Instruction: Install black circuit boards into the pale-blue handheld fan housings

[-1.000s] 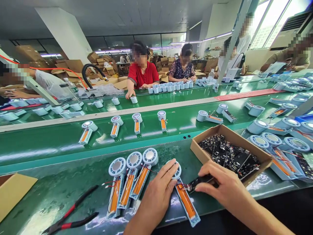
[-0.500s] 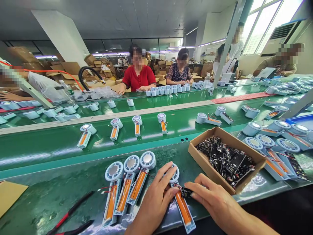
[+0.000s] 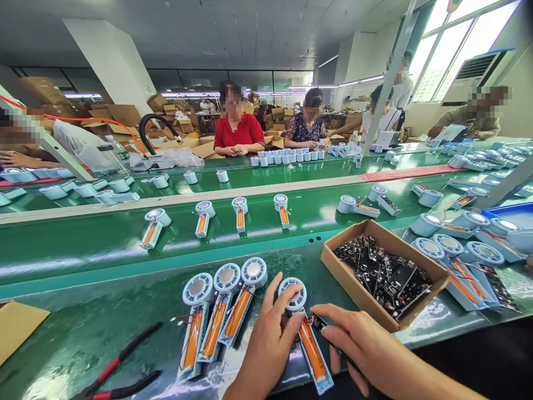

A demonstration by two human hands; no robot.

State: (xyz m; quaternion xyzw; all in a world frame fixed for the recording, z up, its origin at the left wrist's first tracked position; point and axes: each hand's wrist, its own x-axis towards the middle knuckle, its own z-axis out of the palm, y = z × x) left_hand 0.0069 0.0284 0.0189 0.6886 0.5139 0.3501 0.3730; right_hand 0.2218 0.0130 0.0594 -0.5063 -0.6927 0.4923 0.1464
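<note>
My left hand (image 3: 270, 328) is closed on a light-blue handheld fan body (image 3: 314, 355), its thumb at the neck and its fingers over the round head. An orange battery fills the open handle, which points toward me. Between my right thumb and forefinger is a small black circuit board (image 3: 318, 323), mostly hidden by the fingers; my right hand (image 3: 358, 339) keeps it beside the neck, near thin red wires. Left of my hands lie three similar fan bodies (image 3: 227, 311), with batteries and loose wires. A cardboard box (image 3: 353, 291) of black circuit boards stands beyond my right hand.
Pliers with red and black handles (image 3: 119, 364) lie at left, near a cardboard piece (image 3: 19, 328). Fan bodies are spread over the green conveyor belt (image 3: 104, 244). More fan bodies (image 3: 458, 261) crowd the right. Co-workers sit across the line, one in a red top (image 3: 239, 133).
My right fingers have shifted on the circuit board and spread lower, and the board is now tilted and more covered. My left hand still steadies the fan body. The view has shifted slightly.
</note>
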